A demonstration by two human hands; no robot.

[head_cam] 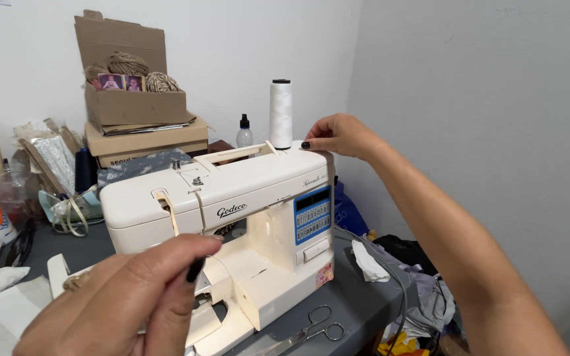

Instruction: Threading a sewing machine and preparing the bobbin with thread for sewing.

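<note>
Sewing machine (232, 217): cream plastic, smooth and boxy, blue button panel; it stands on the bench between the two hands.
Left hand (120, 303): near the camera, fingers pinched narrow; whether they hold anything I cannot tell.
Right hand (341, 135): fingertips pinched at the machine's top right corner.
Thread cone (280, 113): white, tall, upright just left of the right hand.
Scissors (311, 329): metal, lying right of the left hand.
Cardboard boxes (140, 112): stacked behind, holding twine balls.
Bench (357, 296): grey, against white walls.
</note>
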